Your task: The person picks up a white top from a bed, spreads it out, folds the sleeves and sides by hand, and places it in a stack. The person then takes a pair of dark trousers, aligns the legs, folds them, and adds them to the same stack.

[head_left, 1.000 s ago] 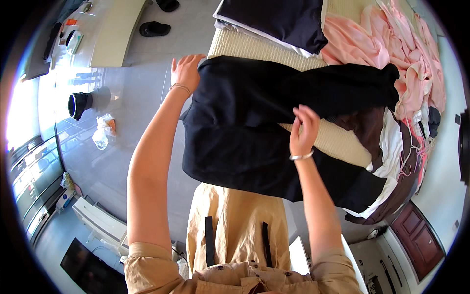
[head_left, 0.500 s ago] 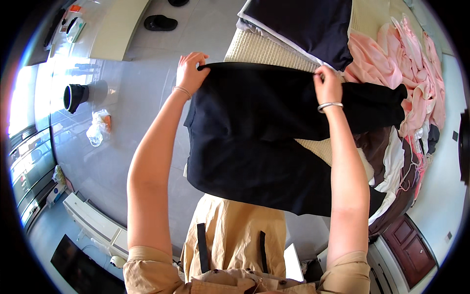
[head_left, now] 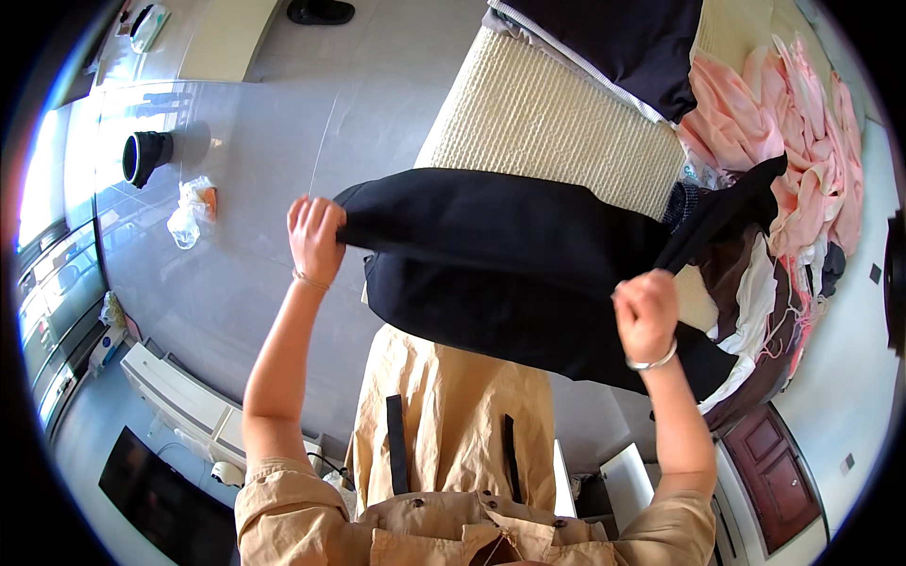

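A pair of black trousers [head_left: 528, 292] stretches sideways in front of me, its far part lifted and doubled over toward me. My left hand [head_left: 317, 241] is closed on the waist end, at the left corner of the cloth. Farther right, my right hand [head_left: 647, 311] is a fist gripping the upper leg, slightly blurred by motion. One leg end sticks up at the right, beside the pink cloth; the other lies nearer to me. Beneath the trousers is a cream waffle-textured cover [head_left: 557, 118].
Folded dark clothing [head_left: 613, 47] is stacked on the cover's far part. Rumpled pink cloth [head_left: 746, 104] and a pile of white and brown clothes [head_left: 746, 302] lie at the right. On the grey floor [head_left: 283, 132] are a black bin [head_left: 146, 158], a plastic bag [head_left: 193, 212] and a black slipper [head_left: 321, 11].
Both hands have drawn toward me, the left also shifting left. The trousers' far edge has come along, folding over the near part and uncovering more of the cream cover.
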Available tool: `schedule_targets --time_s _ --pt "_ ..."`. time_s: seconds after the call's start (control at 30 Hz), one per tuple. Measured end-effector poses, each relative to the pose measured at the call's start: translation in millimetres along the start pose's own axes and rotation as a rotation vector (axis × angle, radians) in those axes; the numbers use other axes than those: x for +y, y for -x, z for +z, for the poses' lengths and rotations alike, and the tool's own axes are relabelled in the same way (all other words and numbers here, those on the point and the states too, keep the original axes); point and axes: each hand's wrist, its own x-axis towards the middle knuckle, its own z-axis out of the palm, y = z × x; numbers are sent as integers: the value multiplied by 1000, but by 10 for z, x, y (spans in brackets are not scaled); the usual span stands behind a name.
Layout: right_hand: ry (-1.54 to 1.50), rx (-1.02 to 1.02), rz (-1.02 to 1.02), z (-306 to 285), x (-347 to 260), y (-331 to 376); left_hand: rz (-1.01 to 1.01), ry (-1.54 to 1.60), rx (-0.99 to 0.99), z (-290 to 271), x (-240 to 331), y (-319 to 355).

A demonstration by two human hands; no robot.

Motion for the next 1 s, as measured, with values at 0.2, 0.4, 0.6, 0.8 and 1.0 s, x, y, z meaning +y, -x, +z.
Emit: schedule_targets --time_s 0.2,0.4,0.6,0.8,1.0 --pt "-56 -179 182 393 -466 672 -423 177 -52 448 37 861" --pt "-114 -338 265 763 -712 1009 -1433 1378 -41 787 58 1319" --pt "-47 -466 350 1074 -733 1175 -1685 1546 43 759 109 1113" --pt "-24 -451 372 1165 -819 1218 -1615 1428 199 799 92 1137" --pt "-32 -460 394 1161 -957 1407 -1664 1494 294 620 131 1414"
